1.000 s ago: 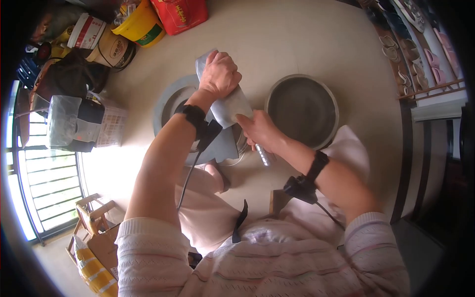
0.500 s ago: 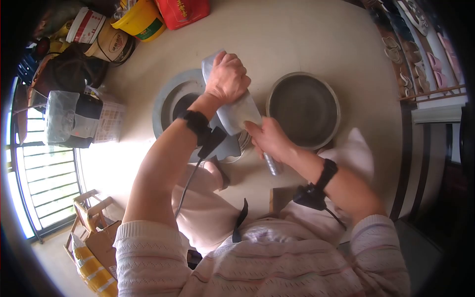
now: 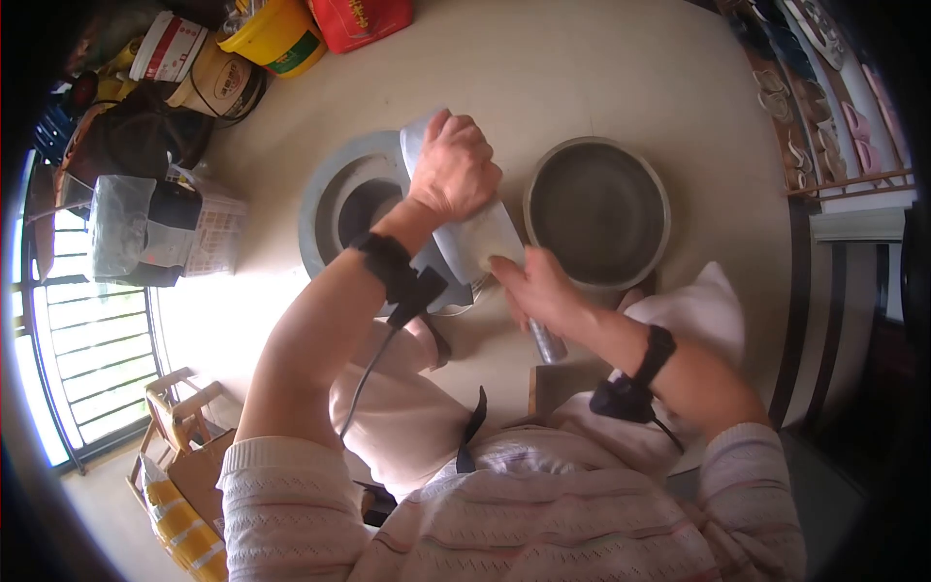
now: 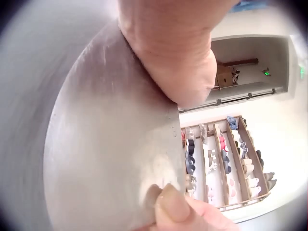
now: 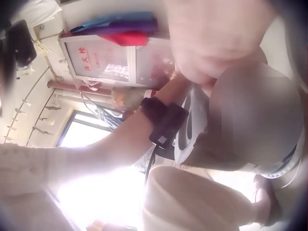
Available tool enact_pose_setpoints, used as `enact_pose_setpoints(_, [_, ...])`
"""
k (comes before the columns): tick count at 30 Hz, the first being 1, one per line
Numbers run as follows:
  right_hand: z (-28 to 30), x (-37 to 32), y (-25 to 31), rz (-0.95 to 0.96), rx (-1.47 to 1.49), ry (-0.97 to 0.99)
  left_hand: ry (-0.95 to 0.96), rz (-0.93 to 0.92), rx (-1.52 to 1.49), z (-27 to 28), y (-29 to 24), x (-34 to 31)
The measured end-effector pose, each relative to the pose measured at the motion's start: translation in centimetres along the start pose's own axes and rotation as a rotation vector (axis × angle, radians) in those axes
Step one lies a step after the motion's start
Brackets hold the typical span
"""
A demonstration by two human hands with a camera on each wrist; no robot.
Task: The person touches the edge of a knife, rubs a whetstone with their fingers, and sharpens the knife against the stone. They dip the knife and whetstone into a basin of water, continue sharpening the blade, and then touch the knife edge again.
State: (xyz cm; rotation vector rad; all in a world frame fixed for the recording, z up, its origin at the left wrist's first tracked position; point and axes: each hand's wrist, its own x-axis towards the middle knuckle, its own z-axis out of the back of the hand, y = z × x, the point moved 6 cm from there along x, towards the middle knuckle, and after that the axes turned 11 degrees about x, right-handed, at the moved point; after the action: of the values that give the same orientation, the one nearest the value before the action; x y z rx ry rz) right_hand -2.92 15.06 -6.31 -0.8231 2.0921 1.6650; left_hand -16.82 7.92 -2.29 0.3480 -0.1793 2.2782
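A broad steel cleaver (image 3: 477, 241) slants across the head view over a grey round ring-shaped piece (image 3: 323, 199) with a dark middle. My left hand (image 3: 454, 170) grips the far part of the blade, fingers curled over it. Around the metal handle (image 3: 549, 345) closes my right hand (image 3: 545, 291), its thumb laid on the blade. In the left wrist view the blade (image 4: 110, 144) shows a curved edge against a streaked grey surface, the left palm (image 4: 168, 53) at its straight side and the right thumb (image 4: 175, 204) on its face. The piece's near side is partly hidden.
Right of the cleaver stands a round, dark grey basin (image 3: 598, 213) on the floor. Buckets (image 3: 267, 44), a red bag (image 3: 361, 21) and a plastic basket (image 3: 215, 233) line the left side. A shoe rack (image 3: 839, 136) is at far right; a wooden stool (image 3: 179, 403) stands lower left.
Both hands have shifted right and a little toward the body, carrying the cleaver with them. More of the ring-shaped piece's dark middle now shows. The grips look the same.
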Motion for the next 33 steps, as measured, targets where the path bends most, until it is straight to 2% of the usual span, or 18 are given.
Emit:
enact_pose_setpoints(2, [-0.1,1.3,1.5,0.018,-0.014,-0.004,0.038,0.007,0.043,-0.9,1.7,0.9])
enact_pose_setpoints(4, [-0.2,2.5,1.5,-0.008,0.067,-0.035,0.024,0.010,0.071,-0.7,2.3,1.3])
enact_pose_setpoints(6, [-0.4,2.2,0.9,0.007,0.024,-0.043,0.044,0.018,0.094,-0.6,2.2,1.3])
enact_pose_setpoints(10, [-0.7,-2.3,-1.2,0.067,0.039,-0.013,-0.065,-0.024,-0.004,0.5,-1.9,-1.9])
enact_pose_setpoints(12, [-0.5,-3.4,-1.4,0.007,0.037,-0.013,-0.052,0.005,-0.041,0.6,-2.9,-2.7])
enact_pose_setpoints(14, [-0.5,-3.0,-1.8,-0.058,0.024,-0.004,-0.032,0.002,-0.039,0.4,-2.2,-2.0])
enact_pose_setpoints(16, [-0.6,-1.0,0.0,0.014,0.040,0.018,-0.027,0.001,-0.011,-0.1,-0.4,-0.9])
enact_pose_setpoints(20, [-0.6,2.7,0.9,0.004,0.096,-0.024,0.032,-0.008,0.052,-1.2,2.6,1.2])
enact_pose_setpoints(22, [-0.9,2.4,1.1,0.007,0.093,-0.021,-0.043,-0.023,0.061,-0.7,2.6,1.4])
enact_pose_setpoints(24, [-0.9,1.7,0.0,0.021,-0.032,-0.074,-0.053,-0.035,0.057,-0.5,1.4,0.4])
enact_pose_setpoints(28, [-0.9,-2.1,-1.6,-0.018,0.078,-0.006,-0.087,-0.036,-0.044,0.5,-1.8,-1.9])
enact_pose_setpoints(33, [-0.7,0.4,1.0,0.015,0.001,0.017,-0.049,-0.016,-0.011,-0.6,1.2,0.2])
